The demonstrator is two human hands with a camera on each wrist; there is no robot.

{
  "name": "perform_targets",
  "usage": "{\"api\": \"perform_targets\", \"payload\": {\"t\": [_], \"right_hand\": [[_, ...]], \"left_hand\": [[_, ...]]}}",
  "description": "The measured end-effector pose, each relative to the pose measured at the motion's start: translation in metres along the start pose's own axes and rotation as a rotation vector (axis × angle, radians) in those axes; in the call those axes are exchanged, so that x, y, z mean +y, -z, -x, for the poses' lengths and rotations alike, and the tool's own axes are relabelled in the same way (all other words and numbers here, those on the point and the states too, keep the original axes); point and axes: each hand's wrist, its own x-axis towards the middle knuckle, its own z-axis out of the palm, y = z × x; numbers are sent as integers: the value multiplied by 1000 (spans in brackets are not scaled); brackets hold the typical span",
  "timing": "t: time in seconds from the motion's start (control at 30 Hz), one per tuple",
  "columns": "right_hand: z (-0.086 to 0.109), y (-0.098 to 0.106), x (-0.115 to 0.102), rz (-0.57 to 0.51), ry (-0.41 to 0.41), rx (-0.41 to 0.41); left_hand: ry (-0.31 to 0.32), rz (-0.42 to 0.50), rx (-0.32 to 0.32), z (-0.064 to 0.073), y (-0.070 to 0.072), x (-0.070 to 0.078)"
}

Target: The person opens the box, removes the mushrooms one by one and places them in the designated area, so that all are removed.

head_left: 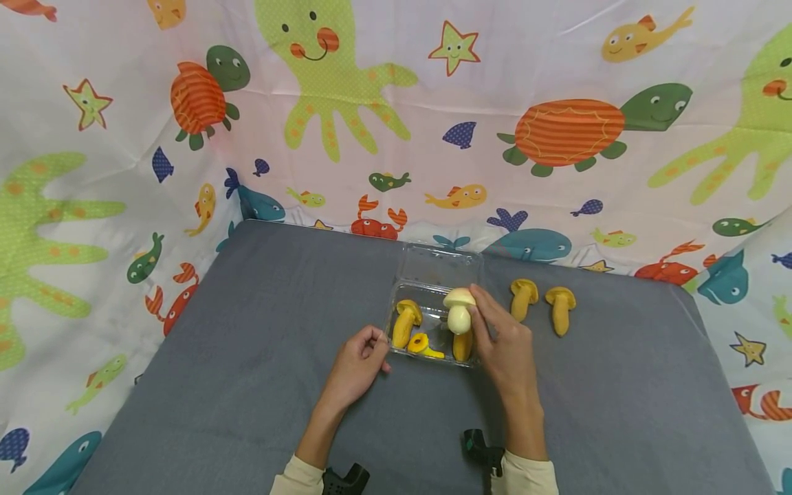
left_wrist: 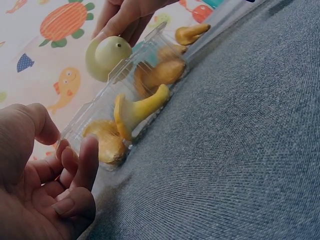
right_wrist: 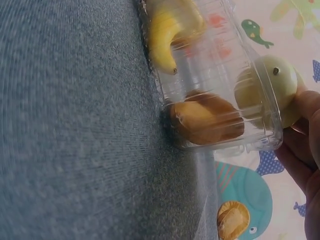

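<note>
My right hand point(head_left: 509, 347) pinches a pale cream toy mushroom point(head_left: 458, 320) by its cap, stem towards me, over the right part of a clear plastic box point(head_left: 438, 289). My left hand point(head_left: 357, 364) grips the box's near left corner between thumb and finger, the other fingers loosely curled. Inside the box, a tan-yellow toy mushroom point(head_left: 405, 324) lies at the left. A bright yellow toy mushroom point(left_wrist: 142, 111) is in the front middle. At the right lies another tan-yellow mushroom point(right_wrist: 207, 120), partly hidden from above by the pale one.
Two more tan-yellow toy mushrooms, one nearer the box point(head_left: 523, 300) and one farther right point(head_left: 560, 311), lie on the grey cloth point(head_left: 625, 385). The box's clear lid point(head_left: 441, 264) stands folded back behind it. A sea-animal curtain point(head_left: 396, 89) hangs along the table's back edge.
</note>
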Motion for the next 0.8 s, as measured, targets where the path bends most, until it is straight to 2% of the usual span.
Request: {"api": "perform_targets", "payload": {"t": [0.4,0.8], "right_hand": [[0,2,7,-23,-8,85],[2,8,10,9,-28,91]], "left_hand": [[-14,-12,-20,0,2,1],[-19,-8,-3,0,1,1]]}}
